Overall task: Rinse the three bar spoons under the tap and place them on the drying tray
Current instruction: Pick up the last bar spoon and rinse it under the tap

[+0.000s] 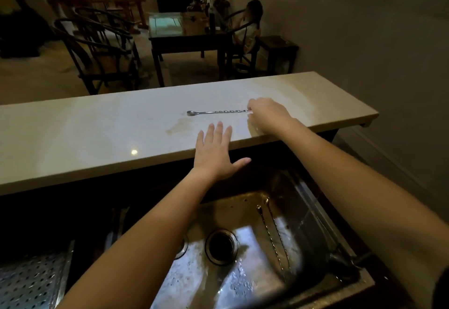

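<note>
A long twisted steel bar spoon [216, 112] lies flat on the pale stone counter [97, 133], bowl to the left. My right hand [267, 114] reaches over the counter, and its fingers close on the spoon's right end. My left hand [213, 153] is open, fingers spread, over the counter's near edge and holding nothing. Two more bar spoons [274, 233] lie side by side in the wet steel sink [238, 272] below, right of the drain [221, 246]. A perforated drying tray [31, 282] sits at the lower left.
A dark tap fitting [340, 257] sits at the sink's right rim. Beyond the counter there are wooden chairs [102, 48] and a dark table [189, 34], with a person seated at its far side. A grey wall runs along the right.
</note>
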### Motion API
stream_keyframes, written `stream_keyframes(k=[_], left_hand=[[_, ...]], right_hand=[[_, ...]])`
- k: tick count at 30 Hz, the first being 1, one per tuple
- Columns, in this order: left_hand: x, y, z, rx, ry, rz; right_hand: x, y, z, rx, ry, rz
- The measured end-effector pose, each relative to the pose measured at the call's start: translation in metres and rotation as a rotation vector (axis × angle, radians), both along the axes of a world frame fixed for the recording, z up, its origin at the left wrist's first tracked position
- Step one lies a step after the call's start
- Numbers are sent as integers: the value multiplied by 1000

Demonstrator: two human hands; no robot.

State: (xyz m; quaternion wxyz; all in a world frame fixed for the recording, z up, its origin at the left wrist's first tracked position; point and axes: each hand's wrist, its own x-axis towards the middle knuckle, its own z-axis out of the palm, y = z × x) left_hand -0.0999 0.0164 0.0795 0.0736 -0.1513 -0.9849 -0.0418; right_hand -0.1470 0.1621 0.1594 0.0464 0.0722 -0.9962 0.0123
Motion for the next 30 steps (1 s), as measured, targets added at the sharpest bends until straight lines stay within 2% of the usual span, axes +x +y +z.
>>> stream_keyframes(k=[5, 10, 14, 17, 22, 25, 30], left_hand=[[-2, -2, -3, 12, 17, -11], [-4, -3, -5, 17, 13, -8], [-5, -3, -5, 13, 11, -5], [-5, -3, -5, 13, 8, -6], [-5, -3, -5, 9, 6, -4], [-6, -4, -5, 12, 6, -8], [-8, -6, -6, 30, 27, -10]], right_hand=[[-48, 12, -8, 256, -36, 87], [-67, 6, -7, 327, -62, 163], [-73, 9, -1, 352, -161, 204], [-73, 17, 0, 199, -250, 224], [-54, 30, 3, -258, -367, 188], [-33, 33, 0, -440, -305, 167], [14, 40, -18, -588, -115, 77]])
